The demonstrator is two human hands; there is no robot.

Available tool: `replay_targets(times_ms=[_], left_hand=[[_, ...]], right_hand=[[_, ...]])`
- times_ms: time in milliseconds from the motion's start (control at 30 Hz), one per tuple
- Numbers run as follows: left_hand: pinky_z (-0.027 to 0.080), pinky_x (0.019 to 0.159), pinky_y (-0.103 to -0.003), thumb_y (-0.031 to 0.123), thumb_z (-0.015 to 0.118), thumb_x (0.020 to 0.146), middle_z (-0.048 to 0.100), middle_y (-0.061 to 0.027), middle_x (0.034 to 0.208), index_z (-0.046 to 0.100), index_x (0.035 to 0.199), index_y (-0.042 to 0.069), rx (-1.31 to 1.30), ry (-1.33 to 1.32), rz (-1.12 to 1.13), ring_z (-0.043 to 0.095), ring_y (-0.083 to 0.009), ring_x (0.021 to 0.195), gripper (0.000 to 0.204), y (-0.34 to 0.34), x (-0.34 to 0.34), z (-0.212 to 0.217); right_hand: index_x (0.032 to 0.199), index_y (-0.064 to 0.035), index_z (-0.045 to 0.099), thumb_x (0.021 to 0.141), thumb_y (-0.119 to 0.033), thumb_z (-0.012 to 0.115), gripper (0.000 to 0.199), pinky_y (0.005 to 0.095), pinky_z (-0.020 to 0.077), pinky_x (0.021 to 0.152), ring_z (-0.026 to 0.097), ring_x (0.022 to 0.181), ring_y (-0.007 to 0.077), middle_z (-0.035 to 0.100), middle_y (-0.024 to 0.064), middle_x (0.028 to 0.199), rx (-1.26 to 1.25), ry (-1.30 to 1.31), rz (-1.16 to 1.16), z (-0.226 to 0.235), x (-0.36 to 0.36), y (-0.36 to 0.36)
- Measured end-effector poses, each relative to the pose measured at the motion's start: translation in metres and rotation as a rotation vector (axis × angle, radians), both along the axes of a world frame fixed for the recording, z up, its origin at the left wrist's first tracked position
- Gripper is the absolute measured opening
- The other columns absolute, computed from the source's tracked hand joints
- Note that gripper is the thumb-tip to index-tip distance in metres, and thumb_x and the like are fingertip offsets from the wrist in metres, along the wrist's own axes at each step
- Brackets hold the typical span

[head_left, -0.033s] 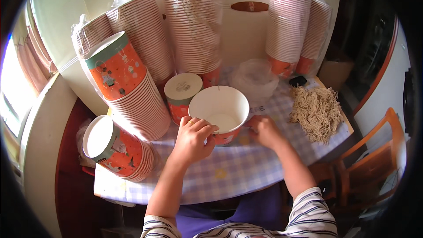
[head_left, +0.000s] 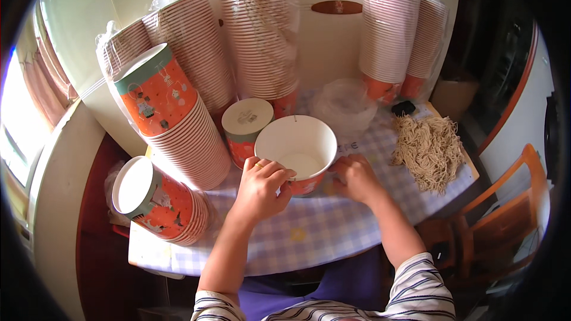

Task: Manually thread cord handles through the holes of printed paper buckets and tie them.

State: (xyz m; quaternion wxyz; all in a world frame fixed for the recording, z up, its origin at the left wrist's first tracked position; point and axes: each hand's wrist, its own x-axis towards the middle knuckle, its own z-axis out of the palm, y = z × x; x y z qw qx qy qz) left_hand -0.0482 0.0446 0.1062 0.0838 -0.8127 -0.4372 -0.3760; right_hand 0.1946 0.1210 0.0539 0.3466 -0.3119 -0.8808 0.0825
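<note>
An upright paper bucket (head_left: 297, 138) with a white inside and an orange outside stands in front of me on the checked cloth. My left hand (head_left: 264, 185) is closed on its near rim, thumb outside and fingers over the edge. A small hole shows in the bucket's far wall, just under the rim. Beside the bucket's right wall is my right hand (head_left: 355, 177), fingers curled and pinched together; what they hold, if anything, is hidden. Just behind to the left, an upside-down bucket (head_left: 247, 115) shows its pale base.
Tall plastic-wrapped bucket stacks (head_left: 259, 35) line the back, with two more stacks (head_left: 389, 35) at the back right. Leaning stacks (head_left: 178, 107) crowd the left. A heap of beige cord (head_left: 429, 151) lies at the right by a black object (head_left: 403, 108). Crumpled clear plastic (head_left: 344, 107) sits behind the bucket.
My right hand has shifted very slightly beside the bucket. My left hand and the bucket stay where they were.
</note>
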Motion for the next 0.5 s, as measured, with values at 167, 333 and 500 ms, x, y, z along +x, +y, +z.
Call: replay_targets(times_ms=[167, 333, 500], left_hand=[[0.040, 0.077, -0.036, 0.004, 0.067, 0.059, 0.063, -0.0006, 0.079, 0.067, 0.084, 0.010, -0.001, -0.008, -0.004, 0.060, -0.0200, 0.082, 0.025, 0.000, 0.005, -0.004], [0.040, 0.085, -0.039, 0.003, 0.067, 0.061, 0.062, -0.0006, 0.079, 0.064, 0.085, 0.011, 0.044, -0.060, 0.021, 0.059, -0.0201, 0.081, 0.026, 0.001, 0.013, -0.006], [0.039, 0.089, -0.041, 0.002, 0.066, 0.064, 0.062, -0.0016, 0.078, 0.062, 0.085, 0.010, -0.002, -0.115, 0.004, 0.059, -0.0211, 0.080, 0.023, 0.000, 0.013, -0.009]], right_hand=[[0.074, -0.0091, 0.059, 0.061, -0.018, 0.071, 0.019, 0.0367, 0.0394, 0.067, 0.052, 0.070, 0.0231, 0.056, 0.0039, 0.077, 0.325, 0.141, 0.030, 0.024, -0.028, -0.040], [0.090, -0.0099, 0.061, 0.067, -0.015, 0.077, 0.029, 0.0318, 0.0390, 0.064, 0.055, 0.067, 0.0161, 0.059, -0.0021, 0.077, 0.323, 0.290, -0.074, 0.008, -0.050, -0.047], [0.088, -0.0109, 0.063, 0.070, -0.013, 0.075, 0.022, 0.0322, 0.0379, 0.062, 0.056, 0.065, 0.0154, 0.058, -0.0028, 0.074, 0.351, 0.262, -0.116, 0.002, -0.057, -0.048]])
